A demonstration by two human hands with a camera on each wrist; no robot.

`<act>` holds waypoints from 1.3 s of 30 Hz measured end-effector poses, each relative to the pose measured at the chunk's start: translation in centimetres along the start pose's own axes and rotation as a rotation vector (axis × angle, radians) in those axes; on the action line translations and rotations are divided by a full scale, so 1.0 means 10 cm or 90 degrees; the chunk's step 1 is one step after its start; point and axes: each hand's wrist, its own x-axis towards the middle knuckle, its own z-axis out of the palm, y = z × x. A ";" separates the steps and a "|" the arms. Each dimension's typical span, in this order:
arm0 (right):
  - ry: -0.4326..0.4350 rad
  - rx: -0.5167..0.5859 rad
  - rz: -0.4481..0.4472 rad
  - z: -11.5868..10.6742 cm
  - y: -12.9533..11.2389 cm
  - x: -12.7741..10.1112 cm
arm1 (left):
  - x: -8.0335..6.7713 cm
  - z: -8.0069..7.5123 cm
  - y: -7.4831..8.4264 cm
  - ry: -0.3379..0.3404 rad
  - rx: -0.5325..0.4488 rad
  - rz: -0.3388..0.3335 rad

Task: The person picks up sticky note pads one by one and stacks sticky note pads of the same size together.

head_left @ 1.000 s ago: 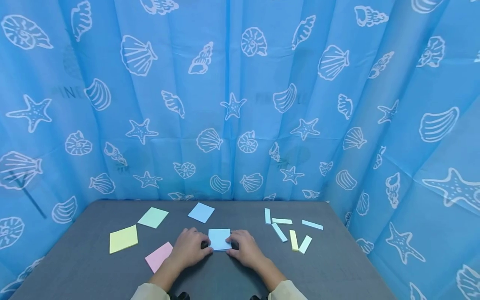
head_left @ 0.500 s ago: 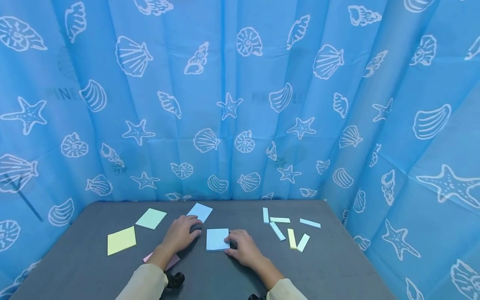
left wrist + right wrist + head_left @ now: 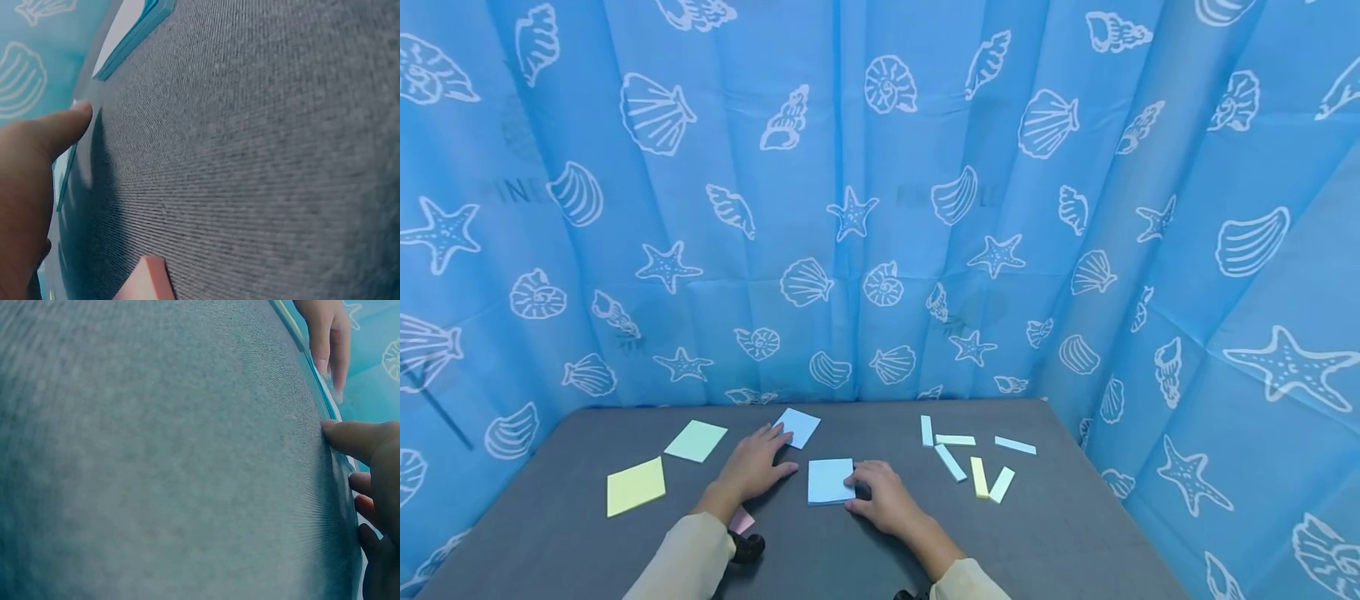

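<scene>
In the head view a square light blue sticky note pad (image 3: 830,482) lies at the middle of the table. My right hand (image 3: 883,498) holds its right edge, fingers bent, with the thumb by the near corner. Farther back and to the left is a second light blue sticky note pad (image 3: 801,426), turned at an angle. My left hand (image 3: 754,467) reaches to it with fingertips over its left side and the thumb held apart; whether they press it is hard to tell. Under the left wrist, a pink sticky note pad (image 3: 741,521) is mostly hidden.
On the left lie a green sticky note pad (image 3: 696,441) and a yellow sticky note pad (image 3: 636,487). Several narrow sticky note strips (image 3: 979,477) are scattered on the right of the grey table (image 3: 1045,533). A blue shell-patterned curtain (image 3: 880,208) hangs behind.
My left hand has left the middle pad and moved left and away from me to the back blue pad, its sleeve now covering most of the pink pad. The right hand has stayed at the middle pad.
</scene>
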 end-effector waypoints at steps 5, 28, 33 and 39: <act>-0.006 0.002 0.008 -0.01 -0.01 0.01 | -0.01 0.02 -0.03 -0.036 0.007 -0.008; -0.014 0.041 0.021 0.00 0.04 0.00 | -0.19 -0.04 -0.02 0.005 0.125 -0.015; -0.018 0.046 0.027 0.00 0.03 0.00 | -0.24 -0.06 0.02 0.012 0.159 -0.003; -0.019 0.048 0.031 -0.01 0.02 -0.01 | -0.31 -0.06 0.06 0.024 0.177 0.010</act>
